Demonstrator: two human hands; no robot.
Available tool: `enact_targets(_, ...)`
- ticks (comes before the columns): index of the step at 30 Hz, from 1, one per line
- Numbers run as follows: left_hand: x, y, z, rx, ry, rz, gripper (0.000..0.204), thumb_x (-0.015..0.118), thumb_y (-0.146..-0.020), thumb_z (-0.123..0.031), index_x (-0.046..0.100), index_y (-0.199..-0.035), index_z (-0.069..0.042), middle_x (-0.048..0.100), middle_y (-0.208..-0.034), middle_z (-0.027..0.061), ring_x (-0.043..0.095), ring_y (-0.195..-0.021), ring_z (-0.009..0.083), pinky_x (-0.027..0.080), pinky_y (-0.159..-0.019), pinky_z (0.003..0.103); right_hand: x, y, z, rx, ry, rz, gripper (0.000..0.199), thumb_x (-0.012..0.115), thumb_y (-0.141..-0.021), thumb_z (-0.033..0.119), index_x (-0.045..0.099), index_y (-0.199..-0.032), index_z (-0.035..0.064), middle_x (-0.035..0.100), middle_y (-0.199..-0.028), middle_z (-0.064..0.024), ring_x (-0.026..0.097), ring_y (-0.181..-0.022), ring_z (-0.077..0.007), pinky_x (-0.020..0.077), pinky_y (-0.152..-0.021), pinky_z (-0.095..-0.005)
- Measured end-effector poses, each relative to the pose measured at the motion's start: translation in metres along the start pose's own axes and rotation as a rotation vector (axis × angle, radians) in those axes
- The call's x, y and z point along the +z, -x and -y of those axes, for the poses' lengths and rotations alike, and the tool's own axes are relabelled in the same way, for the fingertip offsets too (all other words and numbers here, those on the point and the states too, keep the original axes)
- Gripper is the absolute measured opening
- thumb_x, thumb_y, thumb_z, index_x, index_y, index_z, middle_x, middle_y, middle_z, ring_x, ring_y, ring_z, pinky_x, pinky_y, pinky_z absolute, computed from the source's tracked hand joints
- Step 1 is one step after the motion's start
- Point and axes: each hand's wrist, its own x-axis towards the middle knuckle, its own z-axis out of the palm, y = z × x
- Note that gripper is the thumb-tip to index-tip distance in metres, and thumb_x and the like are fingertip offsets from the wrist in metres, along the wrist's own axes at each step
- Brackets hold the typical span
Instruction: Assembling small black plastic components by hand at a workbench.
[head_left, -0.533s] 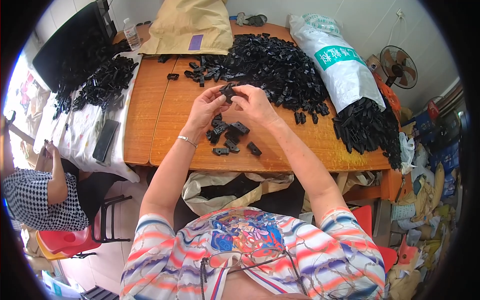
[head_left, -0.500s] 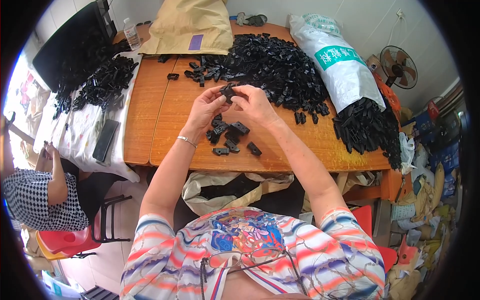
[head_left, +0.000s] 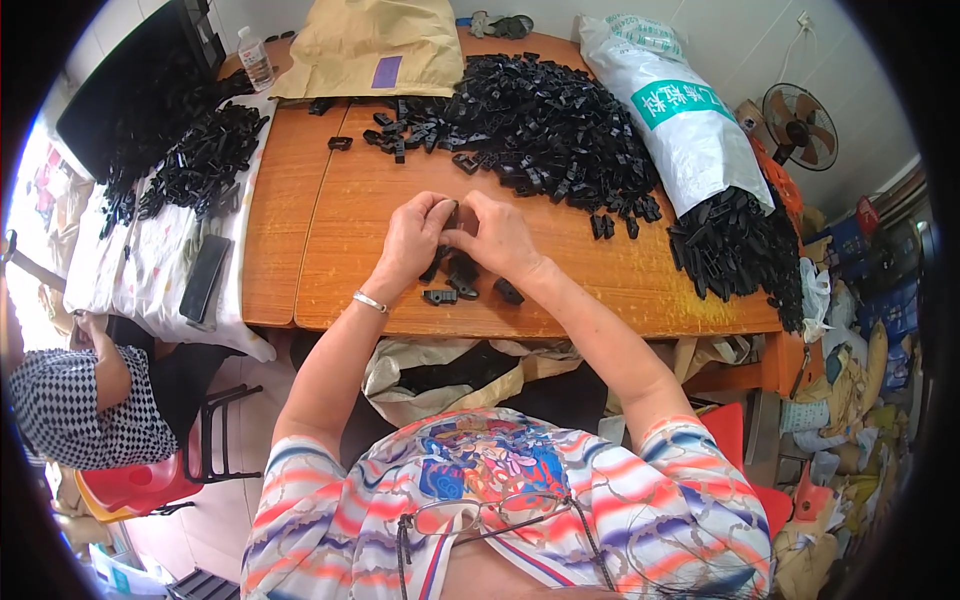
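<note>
Nearly closed fingers of the left hand (head_left: pixel 412 238) and right hand (head_left: pixel 497 238) pinch a mostly hidden black part (head_left: pixel 454 214); loose black pieces (head_left: pixel 463 288) lie nearer, toward the edge of the counter (head_left: pixel 345 230). Left and right is open room; beyond, a black heap (head_left: pixel 560 130) blocks the way, with a white sack (head_left: pixel 690 140) farther right.

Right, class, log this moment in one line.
left hand, right hand: meet at black part, mostly hidden; loose parts: on table; pile: farther back
</note>
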Motion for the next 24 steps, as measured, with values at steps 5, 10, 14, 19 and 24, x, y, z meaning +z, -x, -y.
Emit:
enact_targets(5, 0.004, 0.004, -0.001, -0.123, 0.148, 0.067, 0.025, 0.053, -0.098, -0.02, 0.06, -0.1, 0.003, 0.062, -0.075, 0.004, 0.058, -0.069, 0.0084, 0.049, -0.061, 0.023, -0.002, -0.001, -0.013, 0.048, -0.113, 0.118, 0.036, 0.082, -0.069, 0.028, 0.057, -0.077, 0.0021, 0.063, -0.069, -0.012, 0.062, -0.063, -0.0272, 0.0481, -0.058, -0.0368)
enact_targets(10, 0.006, 0.0, -0.005, -0.069, 0.219, 0.085, 0.021, 0.056, -0.096, -0.018, 0.059, -0.098, 0.003, 0.06, -0.075, 0.0024, 0.055, -0.067, 0.0061, 0.047, -0.058, 0.021, -0.003, -0.005, -0.015, 0.044, -0.054, 0.061, 0.035, 0.08, -0.071, 0.028, 0.058, -0.077, 0.0015, 0.064, -0.07, -0.0127, 0.062, -0.064, -0.027, 0.0481, -0.058, -0.037)
enact_targets(14, 0.001, -0.002, -0.001, -0.064, 0.157, 0.104, 0.019, 0.058, -0.094, -0.016, 0.06, -0.097, 0.003, 0.061, -0.075, 0.0023, 0.055, -0.066, 0.0062, 0.046, -0.059, 0.021, -0.003, -0.004, -0.014, 0.043, -0.131, 0.091, 0.034, 0.08, -0.072, 0.027, 0.059, -0.076, 0.0008, 0.064, -0.07, -0.0128, 0.063, -0.065, -0.0271, 0.0482, -0.059, -0.0368)
enact_targets(19, -0.011, -0.005, 0.002, -0.112, -0.157, 0.107, 0.023, 0.064, -0.089, -0.025, 0.064, -0.092, -0.002, 0.066, -0.076, 0.0066, 0.058, -0.062, 0.0155, 0.048, -0.061, 0.029, -0.017, -0.021, -0.049, 0.032, -0.053, 0.155, 0.021, 0.074, -0.077, 0.023, 0.066, -0.083, 0.0048, 0.066, -0.077, -0.0129, 0.065, -0.072, -0.0282, 0.051, -0.066, -0.0369)
enact_targets(24, -0.017, -0.016, -0.003, 0.21, -0.565, 0.144, 0.028, 0.068, -0.083, -0.032, 0.067, -0.088, -0.004, 0.068, -0.078, 0.0095, 0.062, -0.067, 0.0279, 0.05, -0.064, 0.036, -0.042, -0.056, -0.093, 0.053, 0.425, -0.086, 0.017, 0.07, -0.078, 0.013, 0.066, -0.093, 0.0069, 0.061, -0.095, -0.0133, 0.064, -0.084, -0.0344, 0.0526, -0.073, -0.0424)
